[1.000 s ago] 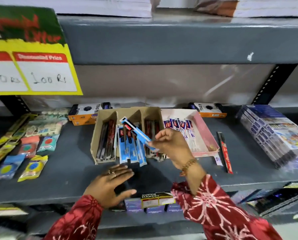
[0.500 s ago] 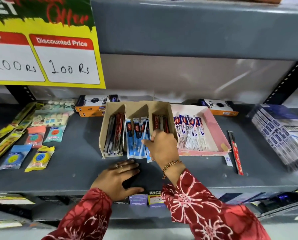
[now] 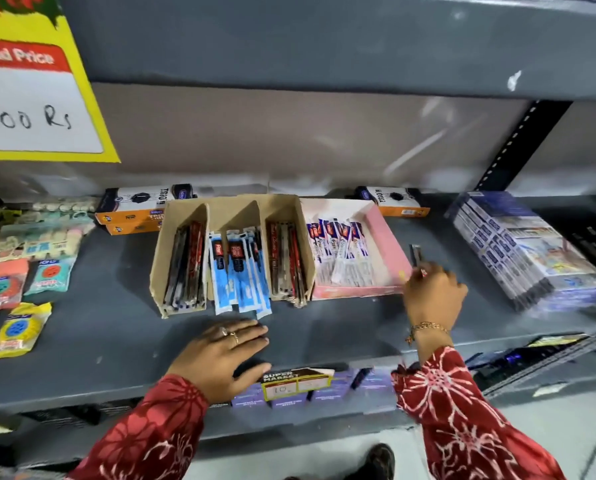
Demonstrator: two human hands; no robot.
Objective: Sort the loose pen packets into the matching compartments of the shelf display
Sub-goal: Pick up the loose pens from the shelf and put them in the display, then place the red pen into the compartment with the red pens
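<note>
Grey metal shelf (image 3: 116, 327) before me, carrying: cardboard display box (image 3: 232, 216) of three compartments; pink tray (image 3: 386, 244) touching its right side; loose red pen packet (image 3: 416, 254) just right of the tray; stacked blue packs (image 3: 525, 251) far right; orange boxes (image 3: 133, 213) behind; sachets (image 3: 16, 332) at left.

A three-compartment cardboard box (image 3: 232, 251) stood mid-shelf (image 3: 116, 327), with pen packets (image 3: 239, 271) filling each compartment (those in the middle one jutted past its front edge). A tray of packets (image 3: 390, 244) touched its right side, flat cartons (image 3: 133, 209) lay behind its left corner, another carton (image 3: 393, 202) lay behind the tray, and a stack of boxes (image 3: 521, 251) sat well apart at the far right. The left hand (image 3: 223, 355) lay flat before the box, the right hand (image 3: 431, 296) sat just right of the tray on a loose packet (image 3: 416, 254), and sachets (image 3: 16, 330) lay at the far left.
</note>
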